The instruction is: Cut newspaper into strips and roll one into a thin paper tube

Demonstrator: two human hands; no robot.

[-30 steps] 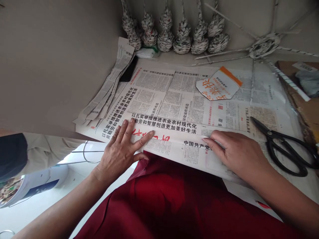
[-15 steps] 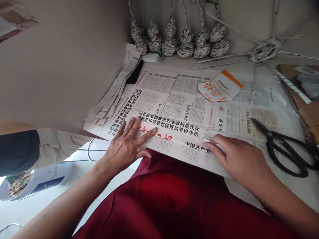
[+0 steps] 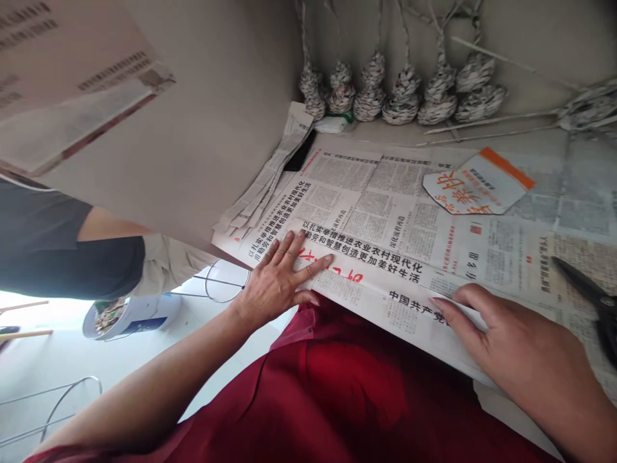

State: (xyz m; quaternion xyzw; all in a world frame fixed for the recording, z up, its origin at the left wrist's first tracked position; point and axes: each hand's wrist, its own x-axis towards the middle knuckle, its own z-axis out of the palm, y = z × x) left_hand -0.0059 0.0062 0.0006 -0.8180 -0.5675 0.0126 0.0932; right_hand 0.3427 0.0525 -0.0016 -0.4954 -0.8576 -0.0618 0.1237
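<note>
Lying along the near edge of the spread newsprint, just below the middle of the frame, the folded newspaper (image 3: 371,299) looks to me almost weightless, limp across its face but a bit firmer along the crease. I'd expect it to slide readily over the newspaper sheets (image 3: 357,173) beneath, and to tear or wrinkle if tugged at one corner. The sensible hold, I'd say, is a flat palm on one end and a light grip by the long folded edge at the other.

The left hand (image 3: 272,280), left of centre, is laid flat on that end, fingers fanned apart and thumb out toward the near edge. The right hand (image 3: 520,341), at lower right, rests on the other end, its thumb and forefinger bent with a gap showing between their tips; whether paper is nipped there, I can't tell. Black scissors (image 3: 583,283) lie beyond it at the right edge.

As for containers, a white bucket (image 3: 159,305) with a blue patch sits on the floor at lower left, holding pale and brownish scraps (image 3: 108,315) with a touch of green among them, too small from here to identify
</note>
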